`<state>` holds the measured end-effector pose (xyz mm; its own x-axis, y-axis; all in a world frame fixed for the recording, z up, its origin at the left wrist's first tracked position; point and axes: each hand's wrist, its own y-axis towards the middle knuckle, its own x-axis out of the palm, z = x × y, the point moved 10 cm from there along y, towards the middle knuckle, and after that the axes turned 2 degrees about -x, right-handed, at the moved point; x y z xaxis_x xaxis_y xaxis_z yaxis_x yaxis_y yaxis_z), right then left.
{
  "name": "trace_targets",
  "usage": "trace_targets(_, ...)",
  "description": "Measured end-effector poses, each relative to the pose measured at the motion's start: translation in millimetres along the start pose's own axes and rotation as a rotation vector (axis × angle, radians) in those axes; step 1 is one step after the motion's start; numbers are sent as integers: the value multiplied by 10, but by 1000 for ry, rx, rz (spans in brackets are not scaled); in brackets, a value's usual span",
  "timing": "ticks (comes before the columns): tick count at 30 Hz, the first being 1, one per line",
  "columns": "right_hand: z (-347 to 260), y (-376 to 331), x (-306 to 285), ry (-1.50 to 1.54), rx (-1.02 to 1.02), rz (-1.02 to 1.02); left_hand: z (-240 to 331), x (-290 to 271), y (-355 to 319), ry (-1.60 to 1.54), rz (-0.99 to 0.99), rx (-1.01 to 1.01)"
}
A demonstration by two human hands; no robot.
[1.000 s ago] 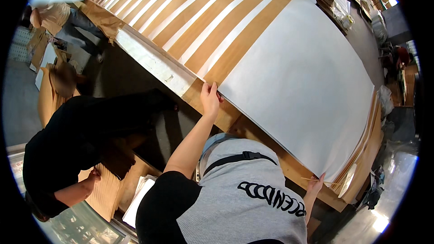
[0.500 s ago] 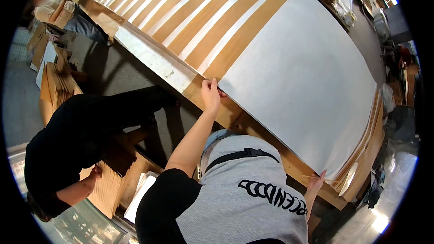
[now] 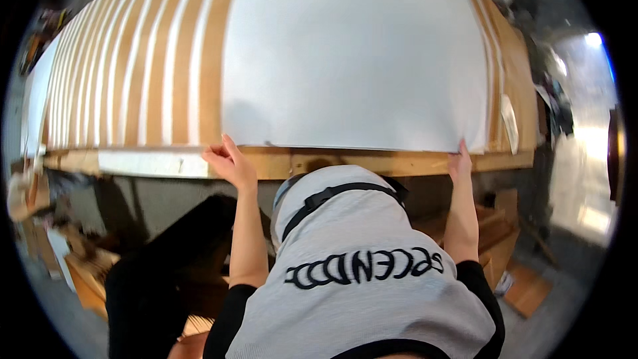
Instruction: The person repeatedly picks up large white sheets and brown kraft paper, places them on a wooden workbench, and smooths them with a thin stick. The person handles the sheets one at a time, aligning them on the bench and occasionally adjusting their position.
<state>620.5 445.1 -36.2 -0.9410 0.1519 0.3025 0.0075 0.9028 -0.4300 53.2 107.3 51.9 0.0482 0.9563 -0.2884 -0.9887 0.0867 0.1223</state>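
A large white sheet (image 3: 359, 60) lies on top of a layered stack of brown and white sheets, whose left edges show as fanned stripes (image 3: 179, 60). At its near left corner is my left hand (image 3: 230, 163), thumb raised beside the last brown stripe and fingers apart, with nothing plainly gripped. My right hand (image 3: 460, 161) is closed on the near edge of the white sheet close to its right corner, thumb on top; its other fingers are mostly hidden below the edge.
A wooden table edge (image 3: 292, 165) runs along the front, with a white strip (image 3: 153, 165) on its left part. Brown sheets (image 3: 515, 93) stick out at the right. A co-worker's dark-clothed leg (image 3: 193, 239) is close on my left. Wooden boards (image 3: 495, 239) stand low at the right.
My view has turned so the stack now lies straight across in front of me. My left hand's fingers have loosened at the corner; my right hand stays at the right corner.
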Motion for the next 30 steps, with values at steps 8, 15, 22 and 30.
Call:
trace_targets(8, 18, -38, -82, -83, -26, 76, 515, 996, -671, 290, -720, 642)
trace_targets(15, 28, -12, -78, -131, -48, 80, 428, 1063, -689, 329, -839, 543)
trace_targets(22, 83, 20, -199, -230, -67, 181, 422, 1101, -695, 386, -849, 558)
trace_targets(30, -142, -591, -571, -926, -287, 569, 339, 1133, -732, 459, -880, 606)
